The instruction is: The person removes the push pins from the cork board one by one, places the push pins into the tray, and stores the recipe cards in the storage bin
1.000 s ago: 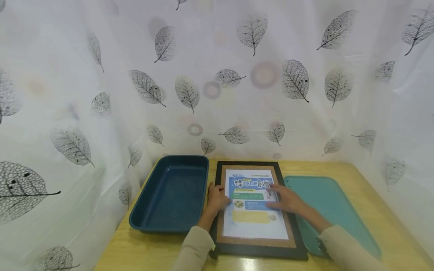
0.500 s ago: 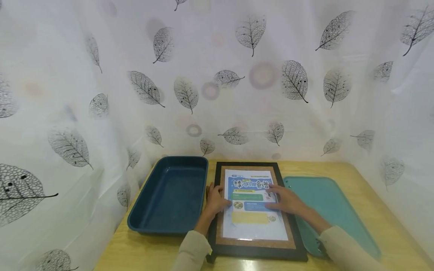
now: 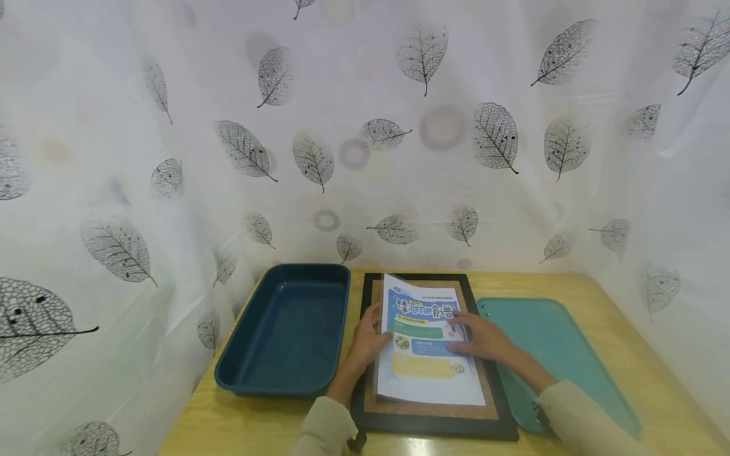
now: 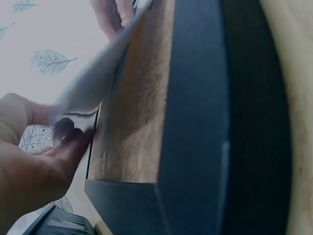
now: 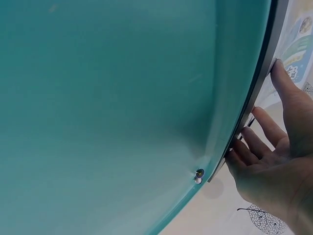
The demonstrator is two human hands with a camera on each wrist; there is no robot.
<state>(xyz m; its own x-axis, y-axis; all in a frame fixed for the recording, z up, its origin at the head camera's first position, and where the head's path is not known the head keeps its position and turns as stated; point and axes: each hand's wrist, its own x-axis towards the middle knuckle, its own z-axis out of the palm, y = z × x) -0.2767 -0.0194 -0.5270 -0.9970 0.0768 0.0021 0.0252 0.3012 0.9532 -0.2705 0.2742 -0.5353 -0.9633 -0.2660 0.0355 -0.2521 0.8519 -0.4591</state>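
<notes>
A printed sheet (image 3: 424,373) with a blue, green and yellow design lies over a brown cork-like board (image 3: 422,410) in a black frame (image 3: 433,427). My left hand (image 3: 367,342) pinches the sheet's left edge, thumb on top and fingers underneath. That edge is raised off the board, and in the left wrist view the bent sheet (image 4: 98,83) stands clear of the brown surface. My right hand (image 3: 485,339) rests on the sheet's right side with fingers spread. In the right wrist view the right hand (image 5: 276,156) is at the frame's edge.
A deep dark-blue tray (image 3: 283,380) stands left of the frame. On the right lies a shallow teal tray (image 3: 564,354), partly under the right forearm, with small shiny pieces (image 5: 198,176) in one corner. A leaf-print curtain (image 3: 365,177) surrounds the wooden table (image 3: 256,424).
My left hand has taken hold of the sheet's left edge and raised it; earlier the sheet lay flat. The right hand has stayed in place.
</notes>
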